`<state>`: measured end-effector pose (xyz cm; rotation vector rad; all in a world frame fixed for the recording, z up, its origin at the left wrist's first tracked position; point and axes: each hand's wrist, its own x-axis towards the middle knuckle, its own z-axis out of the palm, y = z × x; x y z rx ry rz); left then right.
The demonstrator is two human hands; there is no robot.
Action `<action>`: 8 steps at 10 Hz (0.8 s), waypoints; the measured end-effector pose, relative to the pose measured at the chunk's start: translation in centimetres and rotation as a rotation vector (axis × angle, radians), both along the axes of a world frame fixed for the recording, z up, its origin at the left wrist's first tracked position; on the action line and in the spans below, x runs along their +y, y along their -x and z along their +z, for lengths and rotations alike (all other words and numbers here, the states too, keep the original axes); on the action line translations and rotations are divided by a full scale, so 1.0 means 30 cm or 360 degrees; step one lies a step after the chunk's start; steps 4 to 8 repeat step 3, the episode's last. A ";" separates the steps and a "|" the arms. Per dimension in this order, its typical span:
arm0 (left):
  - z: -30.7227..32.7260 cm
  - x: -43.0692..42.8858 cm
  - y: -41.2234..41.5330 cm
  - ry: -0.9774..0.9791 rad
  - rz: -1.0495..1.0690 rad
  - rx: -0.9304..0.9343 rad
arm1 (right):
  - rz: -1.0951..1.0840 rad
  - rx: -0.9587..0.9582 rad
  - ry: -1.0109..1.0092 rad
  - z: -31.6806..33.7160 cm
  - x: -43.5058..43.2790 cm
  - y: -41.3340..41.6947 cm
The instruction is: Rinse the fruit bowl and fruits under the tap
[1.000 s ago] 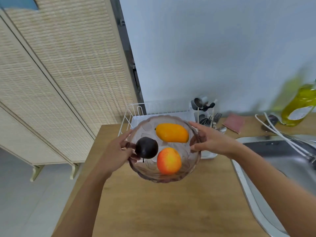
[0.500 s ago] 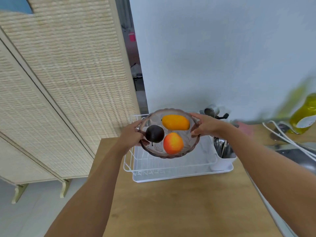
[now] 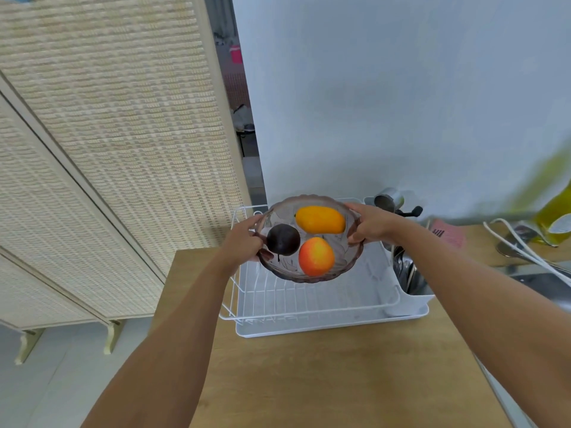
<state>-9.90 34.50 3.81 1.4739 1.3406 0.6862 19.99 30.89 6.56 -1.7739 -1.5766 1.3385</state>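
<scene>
Bowl [image 3: 347, 267] now over rack [image 3: 309, 301], three fruits [image 3: 316, 256]

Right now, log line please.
left hand grips glass bowl | right hand grips it | position: over dish rack | contents: mango, dark plum, peach

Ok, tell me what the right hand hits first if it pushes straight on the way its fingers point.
The right hand grips the right rim of the glass bowl, fingers pointing left across it. Going on, it would probably meet the yellow mango first; its height over the fruit is unclear.
</scene>
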 end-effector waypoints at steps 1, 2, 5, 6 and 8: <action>-0.006 0.010 -0.003 -0.0028 -0.0013 -0.0005 | -0.0026 -0.0069 0.0003 -0.002 0.007 -0.001; -0.008 0.003 -0.016 -0.0040 -0.0013 -0.0009 | 0.0036 -0.0276 -0.0020 -0.001 0.006 0.007; 0.006 -0.011 -0.017 -0.0111 0.0113 -0.0024 | 0.0006 -0.0732 -0.0172 0.042 0.002 0.016; 0.006 -0.011 -0.017 -0.0111 0.0113 -0.0024 | 0.0006 -0.0732 -0.0172 0.042 0.002 0.016; 0.006 -0.011 -0.017 -0.0111 0.0113 -0.0024 | 0.0006 -0.0732 -0.0172 0.042 0.002 0.016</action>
